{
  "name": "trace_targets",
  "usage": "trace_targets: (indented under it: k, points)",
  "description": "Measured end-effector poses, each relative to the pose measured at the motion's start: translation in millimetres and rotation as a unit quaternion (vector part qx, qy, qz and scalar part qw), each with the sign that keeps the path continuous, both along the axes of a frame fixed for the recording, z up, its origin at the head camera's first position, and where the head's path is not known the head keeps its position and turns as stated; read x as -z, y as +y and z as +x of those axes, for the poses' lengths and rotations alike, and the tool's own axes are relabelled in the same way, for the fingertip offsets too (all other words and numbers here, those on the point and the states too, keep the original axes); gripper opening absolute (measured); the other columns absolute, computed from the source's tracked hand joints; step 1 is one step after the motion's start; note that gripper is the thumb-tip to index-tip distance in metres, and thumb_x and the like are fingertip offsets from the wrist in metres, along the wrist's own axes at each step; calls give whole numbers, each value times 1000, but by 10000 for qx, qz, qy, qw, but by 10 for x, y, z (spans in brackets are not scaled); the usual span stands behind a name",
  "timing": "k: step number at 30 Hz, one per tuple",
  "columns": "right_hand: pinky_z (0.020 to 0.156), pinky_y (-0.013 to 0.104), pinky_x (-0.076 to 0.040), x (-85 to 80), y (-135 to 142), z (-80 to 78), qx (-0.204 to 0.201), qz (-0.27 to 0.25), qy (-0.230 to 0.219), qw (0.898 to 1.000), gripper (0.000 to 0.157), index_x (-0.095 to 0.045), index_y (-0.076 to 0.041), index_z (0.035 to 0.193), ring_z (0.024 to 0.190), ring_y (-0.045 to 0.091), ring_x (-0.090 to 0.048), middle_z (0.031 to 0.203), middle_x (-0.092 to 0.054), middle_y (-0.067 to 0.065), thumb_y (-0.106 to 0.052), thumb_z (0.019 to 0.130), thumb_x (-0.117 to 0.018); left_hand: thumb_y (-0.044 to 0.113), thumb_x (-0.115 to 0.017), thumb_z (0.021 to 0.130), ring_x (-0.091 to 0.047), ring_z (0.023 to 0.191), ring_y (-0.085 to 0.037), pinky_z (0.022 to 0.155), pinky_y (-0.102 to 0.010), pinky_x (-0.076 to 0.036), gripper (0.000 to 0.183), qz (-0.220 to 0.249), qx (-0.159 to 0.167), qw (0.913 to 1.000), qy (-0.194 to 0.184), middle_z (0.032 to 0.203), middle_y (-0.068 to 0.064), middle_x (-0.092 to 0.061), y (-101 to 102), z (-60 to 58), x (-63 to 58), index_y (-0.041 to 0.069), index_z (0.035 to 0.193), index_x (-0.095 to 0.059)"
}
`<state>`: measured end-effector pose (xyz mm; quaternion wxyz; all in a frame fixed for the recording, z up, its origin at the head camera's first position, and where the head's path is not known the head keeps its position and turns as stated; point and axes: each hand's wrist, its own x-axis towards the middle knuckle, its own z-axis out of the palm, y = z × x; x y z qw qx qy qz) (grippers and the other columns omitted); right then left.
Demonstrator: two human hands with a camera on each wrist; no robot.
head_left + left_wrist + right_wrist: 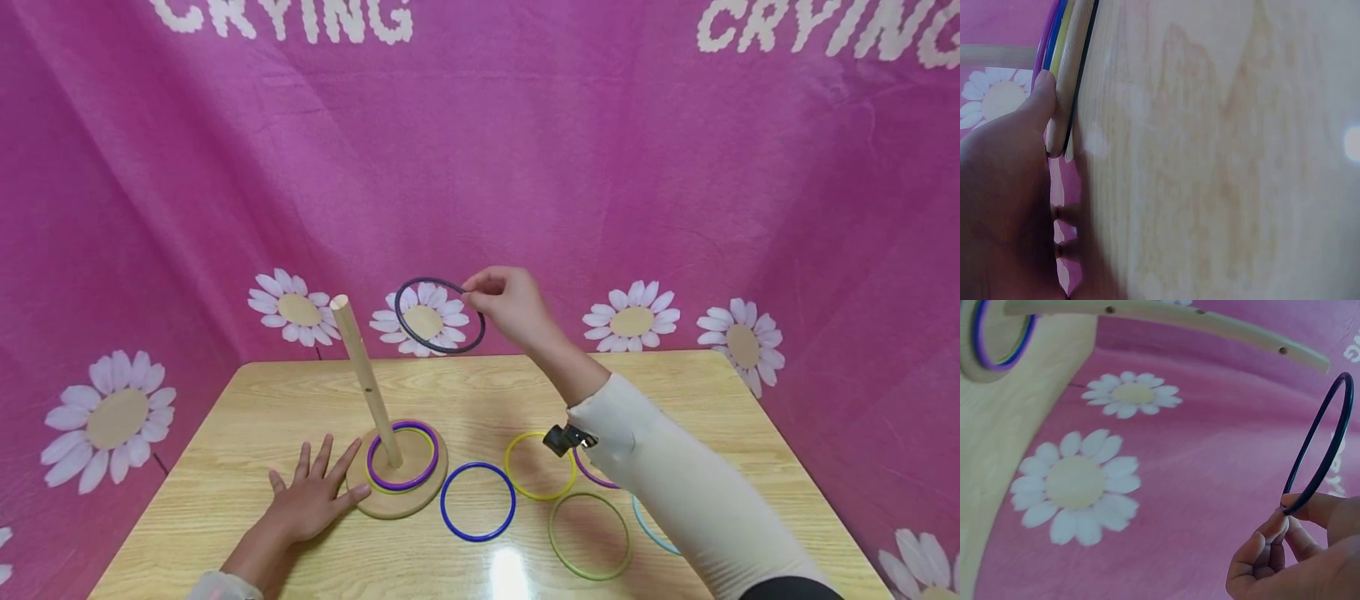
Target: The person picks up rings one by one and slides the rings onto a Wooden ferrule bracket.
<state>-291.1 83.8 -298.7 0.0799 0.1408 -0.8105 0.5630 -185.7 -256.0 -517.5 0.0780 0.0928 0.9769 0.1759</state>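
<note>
My right hand [506, 304] pinches a black ring [442, 350] between thumb and fingers, raised well above the table. The ring is tilted and hangs to the right of the top of a wooden peg [367, 379]. In the right wrist view the black ring [1342, 428] appears just beyond the peg's end. Fingers spread, my left hand [307, 500] lies at the left side of the peg's round base [397, 506], thumb against its edge. Around the peg's foot lie stacked rings, a purple ring [401, 486] uppermost, with blue and yellow ones beneath in the left wrist view.
On the wooden table [277, 400], right of the base, lie a blue ring [477, 540], a yellow ring [543, 498] and an olive-green ring [590, 577]. My right sleeve partly covers a purple ring [596, 478] and a light blue ring [651, 533]. Pink flowered cloth [525, 167] surrounds the table.
</note>
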Motion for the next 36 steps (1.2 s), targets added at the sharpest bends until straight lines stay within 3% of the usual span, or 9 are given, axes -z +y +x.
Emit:
trace_targets:
  k: [8, 13, 18, 31, 36]
  points:
    - [70, 27, -50, -231, -258, 72, -196, -49, 88, 9998, 9, -78, -6, 99, 85, 15, -67, 94, -77, 8, -8, 90, -77, 71, -42, 101, 6, 150, -61, 94, -92, 14, 82, -8, 19, 10000, 3, 170, -28, -3, -15, -8, 11, 26, 166, -21]
    - [73, 26, -50, -323, -415, 99, -310, -17, 238, 9992, 9, -78, -5, 99, 90, 17, -69, 95, -78, 8, -7, 90, -76, 71, -43, 100, 3, 150, -62, 94, -92, 13, 81, -2, 33, 9999, 104, 169, -29, -5, -21, -15, 46, 28, 166, -22]
    - [69, 23, -49, -349, -554, 127, -362, 226, 314, 9986, 9, -79, -6, 98, 84, 14, -68, 90, -78, 6, -7, 90, -76, 70, -43, 100, 5, 150, -62, 93, -92, 13, 81, 1, 24, 10000, 43, 169, -29, -4, -16, -14, 26, 27, 166, -22]
    - [68, 22, -43, -56, -683, 103, -358, 851, 357, 9951, 7, -79, -6, 95, 77, 11, -59, 78, -70, 1, -8, 89, -77, 75, -37, 99, 4, 151, -61, 93, -91, 14, 80, 6, 31, 9999, 143, 170, -27, -5, -43, -35, 120, 36, 166, -18]
    - [63, 20, -43, 90, -672, 105, -391, 861, 191, 9953, 6, -79, -4, 95, 71, 8, -55, 74, -67, -1, -5, 89, -76, 74, -39, 100, 4, 151, -61, 93, -92, 13, 81, -13, 26, 9999, 102, 170, -27, -5, -37, -30, 86, 32, 166, -19]
